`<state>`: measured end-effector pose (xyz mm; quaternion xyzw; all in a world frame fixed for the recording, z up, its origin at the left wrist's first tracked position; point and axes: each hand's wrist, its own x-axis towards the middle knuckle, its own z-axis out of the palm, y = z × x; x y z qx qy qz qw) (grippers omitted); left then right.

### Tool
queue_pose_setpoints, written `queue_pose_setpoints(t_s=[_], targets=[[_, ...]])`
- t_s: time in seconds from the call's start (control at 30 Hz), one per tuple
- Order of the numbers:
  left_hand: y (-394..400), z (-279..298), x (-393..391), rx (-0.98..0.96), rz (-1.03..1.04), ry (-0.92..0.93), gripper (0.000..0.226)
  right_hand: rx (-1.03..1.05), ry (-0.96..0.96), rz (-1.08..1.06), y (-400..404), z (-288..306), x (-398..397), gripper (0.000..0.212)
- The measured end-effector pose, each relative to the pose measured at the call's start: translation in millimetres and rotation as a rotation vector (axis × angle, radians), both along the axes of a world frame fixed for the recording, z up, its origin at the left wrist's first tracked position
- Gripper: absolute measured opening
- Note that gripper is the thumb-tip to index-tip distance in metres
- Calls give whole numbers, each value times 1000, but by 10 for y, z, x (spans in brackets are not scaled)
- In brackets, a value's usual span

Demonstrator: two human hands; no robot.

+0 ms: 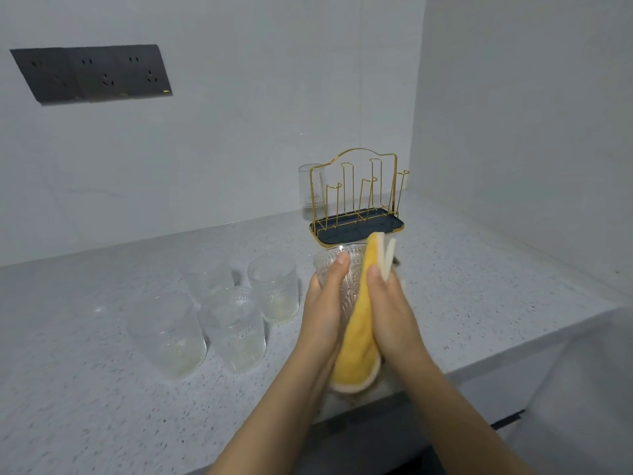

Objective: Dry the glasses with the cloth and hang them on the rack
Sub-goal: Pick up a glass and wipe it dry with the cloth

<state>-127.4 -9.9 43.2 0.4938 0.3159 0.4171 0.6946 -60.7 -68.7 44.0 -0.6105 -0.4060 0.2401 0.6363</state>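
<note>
My left hand grips a patterned clear glass, held above the counter in front of the rack. My right hand presses a yellow cloth with a white backing against the glass's right side; the cloth hangs down between both hands. The gold wire rack on its dark tray stands just behind, and one glass hangs upside down on its far left peg. Several more clear glasses stand upright on the counter to the left, the nearest ones.
The speckled grey counter ends at a front edge near my forearms and meets a wall at the back and right. A dark socket panel sits on the back wall at upper left.
</note>
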Motion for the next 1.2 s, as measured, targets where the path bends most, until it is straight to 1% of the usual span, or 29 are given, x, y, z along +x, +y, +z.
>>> queue_pose_setpoints(t_s=[0.07, 0.1, 0.13, 0.2, 0.23, 0.3, 0.37, 0.43, 0.5, 0.53, 0.57, 0.63, 0.73, 0.77, 0.83, 0.93, 1.0, 1.1, 1.17, 1.2], targets=[[-17, -2, 20, -26, -18, -45, 49, -106, 268, 49, 34, 89, 137, 45], [-21, 2, 24, -23, -10, -49, 56, -123, 352, 72, 50, 111, 175, 44], [-23, 11, 21, -20, 2, -46, 63, -131, 396, 86, 58, 120, 181, 44], [-14, 24, 2, -17, -9, -15, 74, -147, 371, 81, 70, 82, 161, 53], [-5, 28, -19, 18, -14, 27, 76, -141, 338, 49, 75, 30, 140, 58], [-12, 56, -52, 128, 3, 158, 81, -98, 256, -4, 53, -63, 81, 62], [-26, 77, -61, 169, 51, 275, 88, -32, 175, -15, 23, -115, 8, 68], [-67, 88, -61, 145, 60, 287, 88, 44, 52, -21, 12, -134, -63, 71], [-110, 80, -49, 106, 46, 203, 90, 70, -22, -27, 14, -114, -75, 65], [-111, 69, -44, 87, 44, 155, 90, 45, 10, -37, 23, -83, -46, 58], [-105, 49, -48, 68, 38, 106, 89, -3, 88, -41, 30, -42, -1, 51], [-90, 25, -58, 36, 18, 41, 88, -112, 226, -37, 55, 57, 134, 48], [-48, 19, -48, 54, 1, 32, 87, -151, 307, 5, 53, 149, 203, 46], [-23, 20, -51, 80, 1, 37, 84, -139, 307, 29, 42, 133, 171, 48], [32, 70, -69, 148, 30, 78, 82, -93, 242, 43, 26, 57, 64, 56], [34, 130, -63, 202, 112, 236, 92, -27, 120, 28, 19, -44, -56, 70], [-55, 103, -38, 208, 124, 306, 96, 17, 66, 2, 24, -38, -62, 72], [-80, 59, -30, 133, 98, 202, 88, 69, 17, -30, 44, 22, -60, 65], [-50, 52, -48, 73, 73, 121, 89, 15, 74, -44, 75, 63, 11, 57], [-47, 39, -47, 51, 59, 91, 91, -32, 143, -59, 97, 113, 76, 57]])
